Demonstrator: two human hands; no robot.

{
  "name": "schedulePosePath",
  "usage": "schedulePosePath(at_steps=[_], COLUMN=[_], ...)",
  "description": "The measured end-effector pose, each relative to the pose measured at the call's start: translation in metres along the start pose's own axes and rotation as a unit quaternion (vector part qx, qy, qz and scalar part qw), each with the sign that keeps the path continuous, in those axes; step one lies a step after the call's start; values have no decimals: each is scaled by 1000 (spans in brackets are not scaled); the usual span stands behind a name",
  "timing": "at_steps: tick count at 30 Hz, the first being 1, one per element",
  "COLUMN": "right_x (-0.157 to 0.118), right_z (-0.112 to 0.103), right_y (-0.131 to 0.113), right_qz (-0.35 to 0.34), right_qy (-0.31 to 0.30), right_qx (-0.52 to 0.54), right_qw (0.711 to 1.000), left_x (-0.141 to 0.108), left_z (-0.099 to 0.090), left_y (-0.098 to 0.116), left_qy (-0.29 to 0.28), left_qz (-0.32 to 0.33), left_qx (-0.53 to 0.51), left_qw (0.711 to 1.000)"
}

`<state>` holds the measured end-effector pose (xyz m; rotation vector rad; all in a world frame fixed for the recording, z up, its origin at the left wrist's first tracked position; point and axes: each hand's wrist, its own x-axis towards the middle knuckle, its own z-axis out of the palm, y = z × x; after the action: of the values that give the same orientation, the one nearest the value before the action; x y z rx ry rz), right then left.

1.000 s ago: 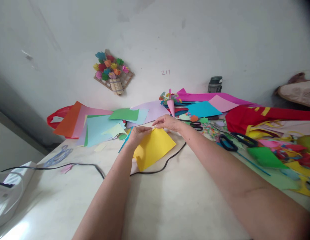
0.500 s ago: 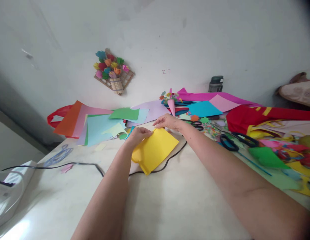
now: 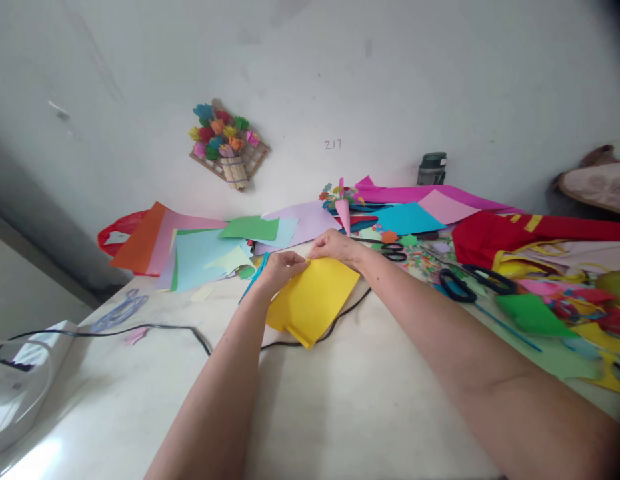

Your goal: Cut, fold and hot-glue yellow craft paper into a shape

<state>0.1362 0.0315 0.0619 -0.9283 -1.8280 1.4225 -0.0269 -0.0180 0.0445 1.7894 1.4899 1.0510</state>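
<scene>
A sheet of yellow paper (image 3: 315, 300) hangs between my hands over the table, with a narrow folded or curled strip along its lower left edge. My left hand (image 3: 286, 268) pinches its upper edge from the left. Close beside it, my right hand (image 3: 331, 247) is closed on the same edge, the two sets of fingertips almost meeting. A thin blue strip or tool (image 3: 256, 277) shows just left of my left hand; I cannot tell whether the hand touches it. Behind the paper a black cord (image 3: 347, 312) runs across the table.
Coloured paper sheets (image 3: 200, 257) lie along the wall. Black-handled scissors (image 3: 457, 285), a green paper piece (image 3: 533, 315) and many scraps cover the right side. A pink paper cone (image 3: 343, 215) stands at the back, a dark bottle (image 3: 432, 169) farther right. A power strip (image 3: 37, 363) sits at left.
The yellow paper has shifted slightly right and turned a little, its lower corner moving right. Both hands stay on its upper edge.
</scene>
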Motion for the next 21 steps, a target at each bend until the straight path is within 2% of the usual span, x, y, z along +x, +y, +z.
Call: schedulePosePath(at_steps=[7,14,21], right_x=[5,13,2], right_z=[-6,-10,-14], right_y=[3,3,-2], right_qz=[-27,-74,-53], right_qy=[-2,43,63], right_qx=[-57,-176,-194], right_qw=[998,981,978], left_x=[4,-4,-15], left_z=[-4,-17,-19], left_y=[-9,-16,-9], left_qy=[-34,-60,-59], left_qz=[-25,-46,-52], left_qx=[-43,-12,34], left_qw=[998,997,996])
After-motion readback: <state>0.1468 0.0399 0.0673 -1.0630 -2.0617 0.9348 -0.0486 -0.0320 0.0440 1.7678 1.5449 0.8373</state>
